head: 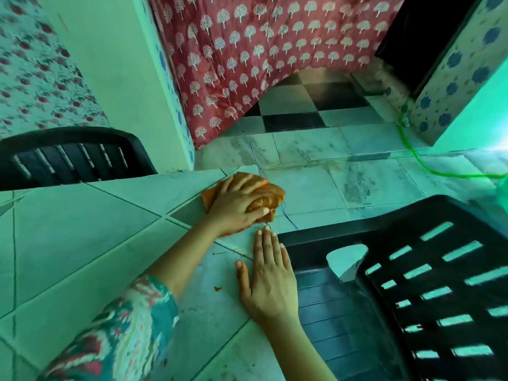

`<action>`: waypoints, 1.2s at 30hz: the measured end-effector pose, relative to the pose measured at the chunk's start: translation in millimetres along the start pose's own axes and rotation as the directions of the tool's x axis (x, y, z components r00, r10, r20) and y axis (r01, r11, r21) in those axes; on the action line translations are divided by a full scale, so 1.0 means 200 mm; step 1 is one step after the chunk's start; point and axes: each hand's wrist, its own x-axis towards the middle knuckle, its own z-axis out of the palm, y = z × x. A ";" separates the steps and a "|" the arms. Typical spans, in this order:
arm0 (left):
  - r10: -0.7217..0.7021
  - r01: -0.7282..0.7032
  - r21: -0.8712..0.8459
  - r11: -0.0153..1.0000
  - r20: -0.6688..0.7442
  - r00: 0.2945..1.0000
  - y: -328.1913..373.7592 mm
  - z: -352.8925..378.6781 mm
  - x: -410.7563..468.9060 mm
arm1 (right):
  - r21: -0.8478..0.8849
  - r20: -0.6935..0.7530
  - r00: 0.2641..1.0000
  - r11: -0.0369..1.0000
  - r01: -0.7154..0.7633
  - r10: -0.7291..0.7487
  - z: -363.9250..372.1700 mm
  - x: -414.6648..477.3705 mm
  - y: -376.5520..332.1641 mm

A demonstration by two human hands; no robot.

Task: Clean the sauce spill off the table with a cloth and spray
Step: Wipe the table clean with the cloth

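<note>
At the far edge of the bench: our left hand, fingers grasping the orange cloth.
Right edge: our right hand flat, fingers released.
Sauce spot: beside our right thumb.

Left of the arms the table offers a broad open stretch of tiles. A black chair crowds its right edge, perhaps touching it. Another chair back rises beyond the far-left edge. The cloth fills the far corner.
</note>
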 end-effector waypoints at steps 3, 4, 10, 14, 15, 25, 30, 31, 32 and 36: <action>-0.109 0.109 -0.042 0.993 -0.003 0.994 -0.14 -0.03 -0.05 | 0.014 -0.013 1.000 1.000 0.008 -0.008 0.01 0.00 0.00; -0.189 0.189 -0.035 0.981 0.010 0.982 -0.20 -0.04 -0.02 | 0.021 -0.019 1.000 1.000 0.015 -0.014 0.01 0.00 0.00; -0.390 0.389 0.019 0.921 0.054 0.919 -0.16 -0.09 0.20 | 0.034 -0.028 0.998 0.997 0.065 -0.064 0.02 0.00 0.01; -0.082 0.077 0.064 0.995 0.091 0.992 -0.10 -0.06 -0.01 | 0.060 -0.022 0.997 0.995 0.075 -0.074 0.01 -0.01 0.02; -0.036 0.030 0.057 0.998 0.100 0.994 -0.12 -0.06 -0.08 | 0.060 -0.019 0.997 0.996 0.070 -0.069 0.01 -0.01 0.02; -0.607 0.609 0.019 0.793 -0.052 0.793 -0.37 -0.10 -0.60 | 0.066 0.020 0.998 0.996 0.056 -0.058 0.01 -0.01 0.02; -0.486 0.486 0.055 0.872 -0.001 0.874 -0.04 -0.04 -0.61 | 0.054 0.018 0.998 0.997 0.056 -0.057 0.02 0.00 0.02; -0.459 0.458 0.052 0.887 0.012 0.888 -0.03 -0.04 -0.59 | 0.046 0.023 0.998 0.997 0.057 -0.059 0.01 0.00 0.02; -0.435 0.433 0.057 0.900 0.038 0.900 -0.05 -0.05 -0.55 | 0.043 0.023 0.998 0.998 0.056 -0.057 0.01 0.00 0.02; -0.512 0.510 0.045 0.859 0.112 0.852 -0.32 -0.16 -0.51 | 0.036 0.042 0.997 0.997 0.069 -0.070 0.01 -0.01 0.02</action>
